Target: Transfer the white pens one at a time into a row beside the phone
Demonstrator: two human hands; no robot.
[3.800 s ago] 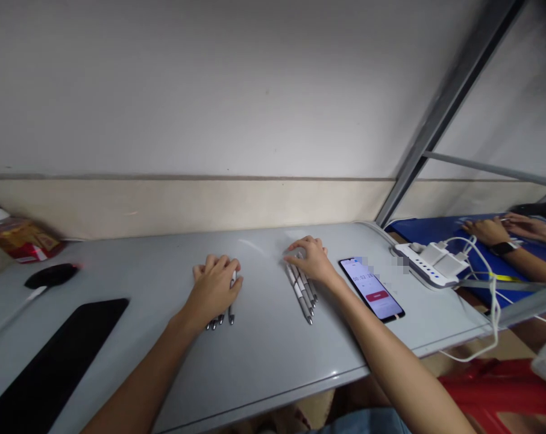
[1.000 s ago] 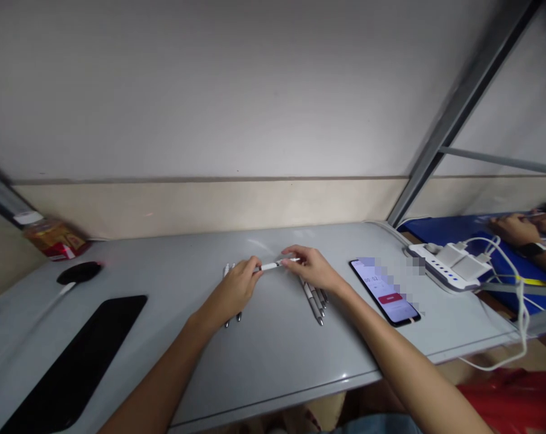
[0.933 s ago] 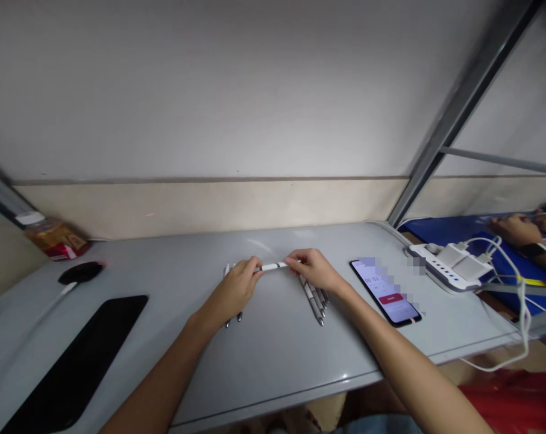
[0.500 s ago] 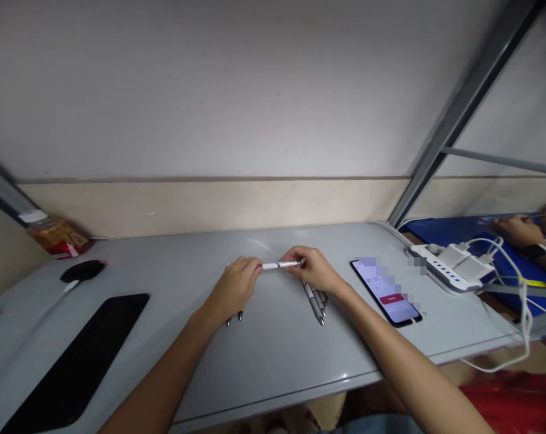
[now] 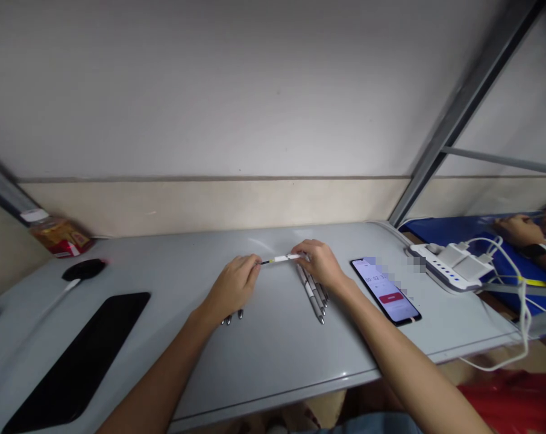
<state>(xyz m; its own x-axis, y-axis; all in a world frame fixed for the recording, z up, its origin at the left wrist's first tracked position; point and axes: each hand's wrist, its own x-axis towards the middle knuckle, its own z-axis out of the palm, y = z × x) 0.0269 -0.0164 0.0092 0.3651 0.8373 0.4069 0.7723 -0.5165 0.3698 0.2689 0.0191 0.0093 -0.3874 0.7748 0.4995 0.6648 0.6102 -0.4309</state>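
Note:
Both hands hold one white pen (image 5: 282,259) level above the grey table (image 5: 273,349). My left hand (image 5: 234,288) pinches its thin dark end, which sticks out of the white barrel. My right hand (image 5: 320,265) grips the barrel's other end. Under my left hand lie two or three pens (image 5: 231,316) with only their tips showing. A row of several white-and-silver pens (image 5: 312,293) lies under and in front of my right hand.
A phone (image 5: 385,290) with a lit screen lies right of the pens. A white power strip (image 5: 449,267) with chargers and cables sits at the table's right end. At left are a black pad (image 5: 78,355), a black mouse (image 5: 84,269) and a jar (image 5: 58,235). Another person's hands (image 5: 524,231) rest on the blue surface at the far right.
My hands left the two pen groups and met on one pen above the table. In the last half second they moved apart and a thin dark part came out of the barrel.

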